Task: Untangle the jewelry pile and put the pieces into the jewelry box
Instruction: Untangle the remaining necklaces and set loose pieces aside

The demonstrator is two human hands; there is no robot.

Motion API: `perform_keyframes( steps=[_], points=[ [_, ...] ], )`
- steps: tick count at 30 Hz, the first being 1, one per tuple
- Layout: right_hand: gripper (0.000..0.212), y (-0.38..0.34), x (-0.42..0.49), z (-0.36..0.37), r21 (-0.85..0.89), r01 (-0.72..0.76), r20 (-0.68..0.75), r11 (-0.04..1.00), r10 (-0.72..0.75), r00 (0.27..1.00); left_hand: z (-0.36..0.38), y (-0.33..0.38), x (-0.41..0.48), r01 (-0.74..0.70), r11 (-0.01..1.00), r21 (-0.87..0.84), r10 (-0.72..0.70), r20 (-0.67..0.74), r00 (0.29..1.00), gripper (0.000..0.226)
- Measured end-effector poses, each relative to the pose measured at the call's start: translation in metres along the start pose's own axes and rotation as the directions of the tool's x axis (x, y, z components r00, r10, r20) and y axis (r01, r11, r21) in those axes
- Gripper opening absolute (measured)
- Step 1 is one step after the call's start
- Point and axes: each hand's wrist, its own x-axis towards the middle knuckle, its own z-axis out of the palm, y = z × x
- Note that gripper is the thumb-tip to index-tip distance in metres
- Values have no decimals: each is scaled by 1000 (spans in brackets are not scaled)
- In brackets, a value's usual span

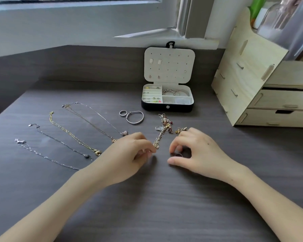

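Step in hand: untangling. Boxing of the loose pieces hadn't started.

- Jewelry pile (165,125) was on the bench (164,198), near the front of the open jewelry box (167,106) but not touching it.
- A gold chain (160,137) trailed out of the pile toward the person.
- Left hand (129,152): fingers curled, tips closed on the near end of that chain. It read as a pinch.
- Right hand (198,151): fingers curled over a small ring (178,155) on the bench, thumb out flat. Couldn't tell if it gripped the ring or just covered it.
- Already separated: sorted chains (72,135) in straight lines to the left, well apart from the pile. A plain ring (123,113) and a bangle (135,117) lay just left of the box.
- The box already held bracelets and small bits, with earrings on the lid panel.
- A wooden organiser (252,75) stood at the right, out of the way.

My read on the next move:
- Draw the gold chain out slowly toward the person.
- The right hand needs to free up and pin the charm cluster so the whole pile doesn't drag along.
- Charms on links are the likely snag, so work it loose and don't yank.
- After that, everything laid out on the bench goes into the box.
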Motion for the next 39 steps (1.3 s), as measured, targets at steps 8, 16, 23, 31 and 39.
perform_keyframes(
  steps=[8, 16, 23, 31, 39],
  points=[
    [7, 20, 17, -1, -166, -164, -281, 972, 113, 953, -7, 3, -6, 164, 973, -165, -166, 1, 986, 8],
    [23, -13, 33, 19, -90, 58, -93, 994, -67, 993, -14, 1, -9, 208, 975, -76, -199, 115, 973, 23],
    [10, -11, 15, 12, -2, 111, -13, 994, -111, 994, -9, 0, 12, 168, 981, 100, -172, 37, 984, 6],
    [9, -12, -15, -2, 278, 117, 186, 953, -173, 967, -4, -3, 41, 172, 965, 198, -164, -59, 985, 12],
    [7, 3, 12, 3, 63, -38, -175, 997, 49, 983, 9, 29, 11, 22, 998, 53, -15, -139, 990, 5]
  ],
)
